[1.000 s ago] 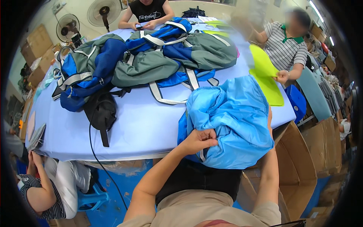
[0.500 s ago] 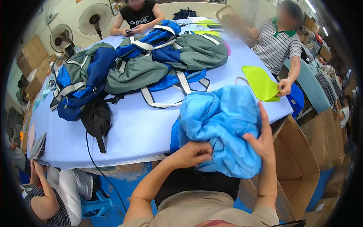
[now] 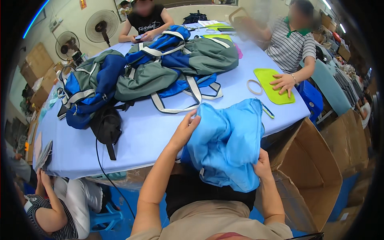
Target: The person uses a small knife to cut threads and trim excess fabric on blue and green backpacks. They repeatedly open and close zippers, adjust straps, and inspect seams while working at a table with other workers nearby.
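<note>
A light-blue cloth bag [image 3: 226, 140], rumpled and apparently with its lining outward, hangs at the table's near edge in front of me. My left hand [image 3: 185, 130] has its upper left edge between thumb and fingers. At its lower right edge, my right hand [image 3: 263, 164] grips the fabric with curled fingers. Darker blue material of the bag peeks out at its lower left, mostly hidden. A pen-like thin item [image 3: 268, 110] lies just beyond its upper right corner. Near it rests a beige tape ring [image 3: 254, 87].
Grey-green and blue bags [image 3: 148, 78] with white straps pile up across the pale table [image 3: 140, 138]. A black pouch [image 3: 107, 126] lies nearby. A co-worker's hand [image 3: 285, 83] presses on a lime-green panel [image 3: 266, 78]. An open cardboard box [image 3: 310, 160] stands at right.
My left hand has moved up to the bag's upper left edge; my right hand has come down and closed on its right edge. The bag is spread flatter. The co-worker's hand now lies on the green panel.
</note>
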Demonstrator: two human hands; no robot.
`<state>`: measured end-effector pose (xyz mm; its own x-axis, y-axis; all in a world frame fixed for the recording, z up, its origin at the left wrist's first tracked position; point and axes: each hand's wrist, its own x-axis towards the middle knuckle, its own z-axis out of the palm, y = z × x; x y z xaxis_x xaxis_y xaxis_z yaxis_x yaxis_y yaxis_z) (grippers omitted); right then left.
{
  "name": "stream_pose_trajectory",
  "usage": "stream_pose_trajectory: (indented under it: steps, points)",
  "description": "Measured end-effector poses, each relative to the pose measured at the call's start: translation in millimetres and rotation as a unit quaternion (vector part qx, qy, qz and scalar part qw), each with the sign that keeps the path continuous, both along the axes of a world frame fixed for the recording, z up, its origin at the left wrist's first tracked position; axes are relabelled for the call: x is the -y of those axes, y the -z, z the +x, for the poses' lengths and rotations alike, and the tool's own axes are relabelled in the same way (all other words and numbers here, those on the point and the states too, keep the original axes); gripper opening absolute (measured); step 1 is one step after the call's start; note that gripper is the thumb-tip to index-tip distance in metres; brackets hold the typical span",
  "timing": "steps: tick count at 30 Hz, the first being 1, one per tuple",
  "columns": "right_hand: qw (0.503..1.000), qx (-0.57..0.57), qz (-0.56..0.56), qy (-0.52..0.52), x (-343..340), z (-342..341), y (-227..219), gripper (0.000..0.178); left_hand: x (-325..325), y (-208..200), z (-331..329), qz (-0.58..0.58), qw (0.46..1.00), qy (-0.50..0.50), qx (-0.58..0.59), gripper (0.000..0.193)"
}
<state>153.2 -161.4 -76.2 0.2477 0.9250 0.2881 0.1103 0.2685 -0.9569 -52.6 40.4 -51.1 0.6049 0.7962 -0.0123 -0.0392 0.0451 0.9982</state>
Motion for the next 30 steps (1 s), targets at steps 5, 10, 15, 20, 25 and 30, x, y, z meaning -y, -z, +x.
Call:
stream_pose_trajectory:
  steps: [5, 10, 15, 20, 25, 30]
  points:
    - [0.999, -0.03, -0.029, 0.031, 6, -7, 36, 0.022, 26, -28, 2, -0.095, 0.992, 0.081, 0.009, 0.046]
    - [0.984, -0.132, -0.074, 0.088, 3, -36, 57, 0.023, 82, -70, 16, 0.396, 0.885, 0.243, 0.021, 0.058]
    - [0.987, -0.121, -0.068, 0.086, 9, -44, 53, 0.024, 170, -58, 29, 0.635, 0.667, 0.389, -0.002, 0.041]
    - [0.987, -0.123, -0.057, 0.088, 13, -40, 46, 0.024, 203, -31, 19, 0.74, 0.58, 0.335, -0.065, 0.041]
    - [0.986, -0.122, -0.05, 0.1, 20, -36, 40, 0.024, 198, -7, 7, 0.58, 0.709, 0.401, 0.002, 0.042]
    - [0.986, -0.118, -0.039, 0.113, 23, -30, 32, 0.024, 193, 11, 11, 0.293, 0.809, 0.5, 0.094, 0.045]
